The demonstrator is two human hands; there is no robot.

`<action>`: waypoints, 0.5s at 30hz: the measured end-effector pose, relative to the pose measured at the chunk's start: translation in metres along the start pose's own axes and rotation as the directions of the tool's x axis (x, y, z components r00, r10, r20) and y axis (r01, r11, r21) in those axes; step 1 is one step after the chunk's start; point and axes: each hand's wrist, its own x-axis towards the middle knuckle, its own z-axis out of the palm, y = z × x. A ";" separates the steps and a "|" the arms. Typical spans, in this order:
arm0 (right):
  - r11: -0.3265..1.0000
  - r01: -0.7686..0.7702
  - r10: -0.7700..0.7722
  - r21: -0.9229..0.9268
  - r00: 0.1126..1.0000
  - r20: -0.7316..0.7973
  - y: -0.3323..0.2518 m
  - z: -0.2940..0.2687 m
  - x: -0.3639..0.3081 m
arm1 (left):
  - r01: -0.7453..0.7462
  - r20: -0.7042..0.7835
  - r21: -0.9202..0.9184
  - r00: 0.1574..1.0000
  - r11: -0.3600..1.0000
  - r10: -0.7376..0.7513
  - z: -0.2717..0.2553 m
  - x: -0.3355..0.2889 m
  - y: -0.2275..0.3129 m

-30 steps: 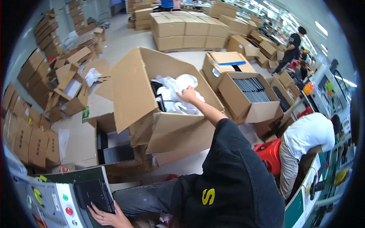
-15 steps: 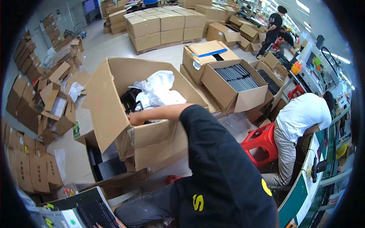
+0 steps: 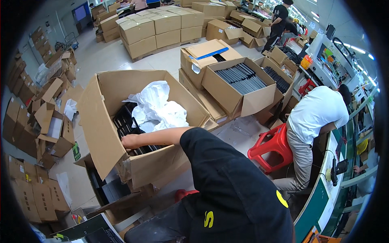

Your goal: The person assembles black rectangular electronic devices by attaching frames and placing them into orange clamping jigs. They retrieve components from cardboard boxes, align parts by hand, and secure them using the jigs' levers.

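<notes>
My right hand [image 3: 130,141] reaches down into a large open cardboard box [image 3: 139,172], by its near left wall. Its fingers curl down among thin black slatted plastic parts [image 3: 123,118] and look closed. The fingertips are hidden, so what they grip cannot be made out. Crumpled white paper [image 3: 156,107] lies in the box, beyond my forearm. My left hand is out of view. At the lower left edge, part of a dark panel [image 3: 97,227] shows.
Open boxes of grey slats [image 3: 243,79] stand to the right. Beyond them a person in white [image 3: 318,113] bends over a bench beside a red stool [image 3: 271,148]. Stacked cartons [image 3: 162,26] stand at the back, and loose boxes [image 3: 50,133] pile up at left.
The view has shifted, and more black parts show in the box. My right hand stays at the box's near left side. My left hand, partly seen at the bottom left earlier, has left view.
</notes>
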 end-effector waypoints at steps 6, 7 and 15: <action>0.828 -0.125 0.349 0.547 0.879 -0.326 0.038 -0.052 0.002 | -0.026 -0.029 -0.032 0.999 0.999 0.025 0.002 0.001 0.006; 0.628 -0.142 0.445 0.765 0.872 -0.204 0.037 -0.067 0.004 | -0.019 -0.037 -0.029 0.999 0.999 0.018 0.000 0.000 0.005; 0.345 0.530 0.629 0.775 0.482 -0.610 0.018 -0.173 -0.021 | -0.036 -0.047 -0.090 0.998 0.995 0.032 -0.004 0.000 0.005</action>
